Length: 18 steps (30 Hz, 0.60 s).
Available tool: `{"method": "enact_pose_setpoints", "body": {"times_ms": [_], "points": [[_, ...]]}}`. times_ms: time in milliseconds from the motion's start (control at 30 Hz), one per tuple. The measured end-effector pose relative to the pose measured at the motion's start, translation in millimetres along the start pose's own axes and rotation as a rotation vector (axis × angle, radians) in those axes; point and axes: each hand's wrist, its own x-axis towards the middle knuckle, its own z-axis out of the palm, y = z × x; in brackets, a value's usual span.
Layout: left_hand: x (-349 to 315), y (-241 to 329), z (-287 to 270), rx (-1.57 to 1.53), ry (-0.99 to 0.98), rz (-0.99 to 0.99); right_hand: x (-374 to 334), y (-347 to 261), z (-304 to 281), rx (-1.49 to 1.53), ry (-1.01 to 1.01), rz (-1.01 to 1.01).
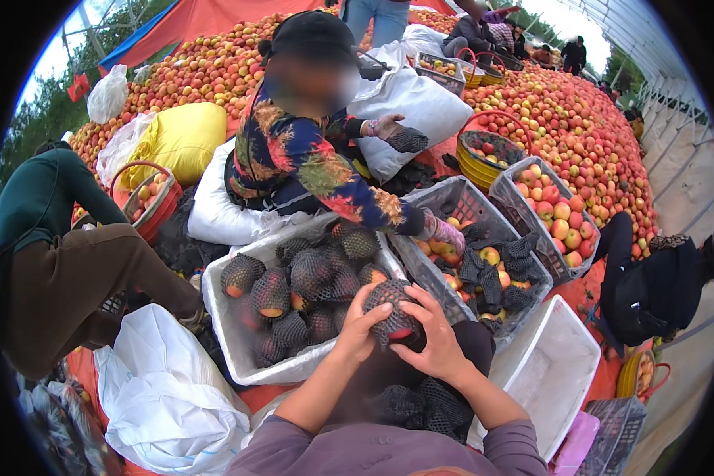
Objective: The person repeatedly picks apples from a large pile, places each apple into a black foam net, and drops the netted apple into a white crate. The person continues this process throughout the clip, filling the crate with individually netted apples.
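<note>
Between my two hands, above my lap, is an apple in a black foam net [391,309]; a bit of its red skin shows at the bottom. My left hand [358,324] grips it from the left, and my right hand [430,329] closes round its right side. Just beyond my left hand stands a white foam box [222,317] with several netted apples [305,274] in it. More black foam nets [420,404] lie on my lap. Past my right hand, a grey crate [523,293] contains bare apples and loose nets.
A co-worker in a flowered jacket [301,155] reaches a gloved hand [443,232] into the grey crate. An empty white box [551,357] stands at my right, a white sack [170,397] at my left. Another person [71,246] bends at far left. Large apple heaps [563,143] lie behind.
</note>
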Motion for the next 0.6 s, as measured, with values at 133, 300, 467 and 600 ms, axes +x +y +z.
{"method": "enact_pose_setpoints", "body": {"times_ms": [133, 300, 467, 600], "points": [[51, 35, -22, 1.295, 0.036, 0.485, -7, 35, -47, -0.182, 0.075, 0.206], [132, 8, -72, 1.999, 0.012, 0.195, -59, 155, -87, -0.117, 0.299, 0.684], [137, -14, -76, 1.839, 0.169, 0.442, -86, 244, -87, -0.604, 0.098, 0.579], [121, -10, -54, 1.613, 0.214, 0.739, -86, 290, -62, -0.702, -0.217, 0.856]]}}
